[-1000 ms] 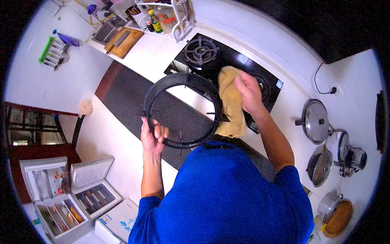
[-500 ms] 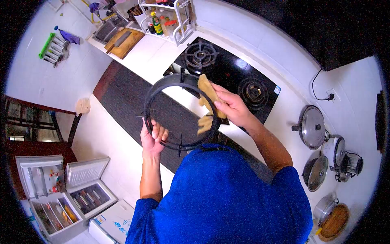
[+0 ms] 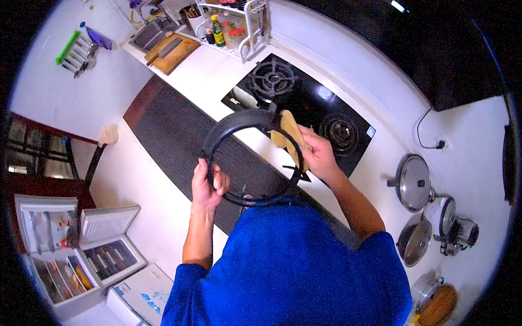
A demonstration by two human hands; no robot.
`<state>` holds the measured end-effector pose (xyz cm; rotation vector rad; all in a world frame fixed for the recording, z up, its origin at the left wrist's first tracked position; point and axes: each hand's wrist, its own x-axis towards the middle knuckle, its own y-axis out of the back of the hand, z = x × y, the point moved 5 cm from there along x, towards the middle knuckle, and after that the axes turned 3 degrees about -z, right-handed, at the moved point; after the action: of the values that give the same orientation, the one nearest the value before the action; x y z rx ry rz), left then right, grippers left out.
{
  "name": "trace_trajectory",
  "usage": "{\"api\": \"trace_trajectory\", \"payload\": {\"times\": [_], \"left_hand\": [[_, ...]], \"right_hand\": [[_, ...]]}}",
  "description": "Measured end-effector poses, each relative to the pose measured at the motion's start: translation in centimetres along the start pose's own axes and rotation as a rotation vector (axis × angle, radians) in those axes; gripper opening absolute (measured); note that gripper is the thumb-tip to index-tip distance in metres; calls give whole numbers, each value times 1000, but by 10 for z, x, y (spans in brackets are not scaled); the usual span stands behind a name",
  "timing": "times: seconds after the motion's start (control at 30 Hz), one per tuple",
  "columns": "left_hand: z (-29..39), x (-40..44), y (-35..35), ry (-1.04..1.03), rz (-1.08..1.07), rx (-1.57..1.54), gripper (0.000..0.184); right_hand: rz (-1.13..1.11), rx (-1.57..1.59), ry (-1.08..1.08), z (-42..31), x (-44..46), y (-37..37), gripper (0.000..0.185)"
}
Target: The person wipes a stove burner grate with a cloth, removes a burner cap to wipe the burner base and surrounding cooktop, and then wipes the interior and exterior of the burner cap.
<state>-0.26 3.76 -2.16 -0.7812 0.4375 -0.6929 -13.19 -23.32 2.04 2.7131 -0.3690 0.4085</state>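
A round black stove pan support [image 3: 232, 125], a ring with short prongs, is held up in front of my chest. My left hand [image 3: 207, 186] is closed round its left side, thumb up. My right hand [image 3: 319, 155] pinches a tan cloth [image 3: 292, 129] against the ring's upper right side, and the cloth drapes over the rim. Beyond the ring lies the black gas stove [image 3: 312, 100]. Its left burner carries a grate [image 3: 273, 78], while the right burner [image 3: 342, 135] is bare.
A cutting board [image 3: 176, 56] with a knife lies by the sink [image 3: 155, 33]. Bottles stand on a white rack [image 3: 253, 30]. Pots and a lidded pan [image 3: 413, 183] are along the right. An open chest freezer [image 3: 111, 263] is at lower left.
The ring has tilted and turned slightly between my hands. My right hand and the cloth have shifted a little along its right side, and the cloth's hanging end is less spread. The view has shifted slightly.
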Motion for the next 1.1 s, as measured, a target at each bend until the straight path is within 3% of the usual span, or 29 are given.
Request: {"api": "trace_trajectory", "payload": {"times": [0.1, 0.17, 0.23, 0.3, 0.4, 0.47, 0.5, 0.57, 0.7, 0.77, 0.83, 0.9, 0.97, 1.07, 1.1], "left_hand": [[4, 5, 7, -37, 5, -116, 53], [14, 4, 1, -56, -15, 132, 51], [19, 3, -9, -74, -33, 152, 53], [21, 2, -23, -65, -30, 318, 58], [20, 4, -32, -74, -114, 325, 57], [18, 5, -36, -64, -185, 315, 55], [18, 4, -41, -41, -204, 323, 55], [21, 4, -47, -21, -227, 327, 56], [35, 10, -49, 14, -258, 365, 56], [39, 17, -43, 69, -326, 421, 57], [49, 28, -41, 134, -374, 445, 59], [59, 42, -43, 184, -348, 481, 60], [72, 58, -43, 244, -464, 537, 52], [90, 92, -44, 156, -438, 679, 40], [96, 106, -46, 100, -376, 755, 37]], "right_hand": [[-5, 54, -186, 14, -19, 1, 34], [-33, -27, -310, 32, -21, 18, 32], [176, -60, -383, 25, -12, 43, 30], [375, 84, -240, 12, 1, 70, 29], [378, 195, -146, -52, 28, 84, 31], [92, 126, 79, -98, 56, 74, 32], [100, 117, 77, -100, 71, 75, 32], [-316, -250, 390, -116, 93, 50, 37], [-515, -284, 244, -106, 96, 24, 38], [-637, -248, -140, -100, 94, 18, 41], [-665, -230, -115, -94, 95, 14, 41], [-634, 39, -196, -79, 93, 12, 41], [-625, 225, -319, -69, 88, 4, 40], [-540, 220, -339, -49, 80, -2, 38], [-374, 350, -348, -39, 81, -3, 36]]}}
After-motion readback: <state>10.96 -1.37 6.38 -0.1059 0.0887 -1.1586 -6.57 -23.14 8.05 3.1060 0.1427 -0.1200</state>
